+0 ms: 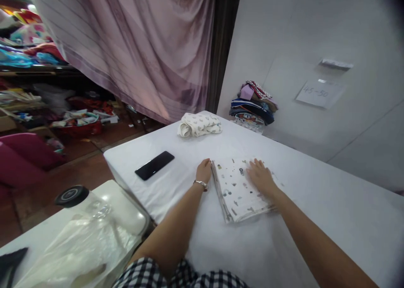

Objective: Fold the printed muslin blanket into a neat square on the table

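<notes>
A folded white cloth with small printed figures (237, 192) lies on the white table (315, 212) in front of me. My right hand (260, 176) rests flat on top of it, fingers stretched out. My left hand (204, 170) sits at the cloth's left edge, fingers curled down against the table beside the fold; a bracelet circles that wrist. Neither hand lifts the cloth.
A black phone (154, 165) lies to the left on the table. A rolled white printed cloth (199, 124) sits at the far edge. A pile of colourful clothes (254, 105) leans against the wall. A clear plastic bag (78, 246) and a black-lidded jar (72, 195) stand at lower left.
</notes>
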The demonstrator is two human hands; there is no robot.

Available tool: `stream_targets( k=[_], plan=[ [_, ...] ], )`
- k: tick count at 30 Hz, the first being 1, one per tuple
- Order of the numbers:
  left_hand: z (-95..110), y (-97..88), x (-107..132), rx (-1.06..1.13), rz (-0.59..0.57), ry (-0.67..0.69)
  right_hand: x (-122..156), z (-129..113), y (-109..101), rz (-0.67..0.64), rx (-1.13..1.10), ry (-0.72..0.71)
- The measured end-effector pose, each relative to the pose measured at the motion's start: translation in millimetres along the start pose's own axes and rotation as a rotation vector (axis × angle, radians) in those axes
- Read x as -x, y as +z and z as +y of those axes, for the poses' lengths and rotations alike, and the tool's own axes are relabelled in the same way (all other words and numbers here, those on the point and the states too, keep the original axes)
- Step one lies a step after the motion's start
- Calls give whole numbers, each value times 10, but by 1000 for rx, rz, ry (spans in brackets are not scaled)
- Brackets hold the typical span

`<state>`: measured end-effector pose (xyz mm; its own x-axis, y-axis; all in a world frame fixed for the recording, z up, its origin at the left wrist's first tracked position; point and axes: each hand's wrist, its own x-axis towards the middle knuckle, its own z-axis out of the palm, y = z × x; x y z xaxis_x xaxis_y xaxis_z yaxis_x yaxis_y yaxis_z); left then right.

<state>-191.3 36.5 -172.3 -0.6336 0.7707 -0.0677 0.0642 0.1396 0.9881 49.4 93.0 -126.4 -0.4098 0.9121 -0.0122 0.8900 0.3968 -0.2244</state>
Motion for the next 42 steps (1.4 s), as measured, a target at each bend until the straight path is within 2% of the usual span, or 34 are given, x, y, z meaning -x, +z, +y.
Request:
stream_targets(
  k=[3, 6, 10, 15, 19, 26, 29, 31, 35, 37, 39, 42],
  plan=[
    [-33, 5, -3, -48, -33, 26, 229, -453, 99, -82, -47, -201],
    [-24, -11, 19, -96, -50, 60, 421, -720, 226, -133, -46, -340],
    [11, -27, 60, -161, -70, 113, 478, -774, 287, -126, -3, -371],
    [27, -18, 73, -313, -74, 179, 513, -785, 201, -150, -29, -342],
    [24, -8, 53, -415, -75, 217, 757, -865, 178, -183, -89, -403],
    [71, -11, 63, -472, -77, 228, 1264, -1006, 272, -95, -46, -507],
    [104, -22, 74, -475, -85, 229, 1373, -936, 168, -133, -100, -646],
    [120, -27, 80, -469, -90, 226, 1379, -796, 84, -89, -127, -667],
    [145, -18, 126, -465, -77, 247, 1292, -391, 61, 113, -81, -407],
    [171, -6, 186, -502, -38, 352, 1259, -238, 126, 99, -34, -327],
    [211, 7, 274, -561, -11, 511, 1255, -172, 194, 59, -2, -316],
    [269, 26, 417, -669, -113, 695, 1279, -185, 218, 33, -15, -310]
  ],
)
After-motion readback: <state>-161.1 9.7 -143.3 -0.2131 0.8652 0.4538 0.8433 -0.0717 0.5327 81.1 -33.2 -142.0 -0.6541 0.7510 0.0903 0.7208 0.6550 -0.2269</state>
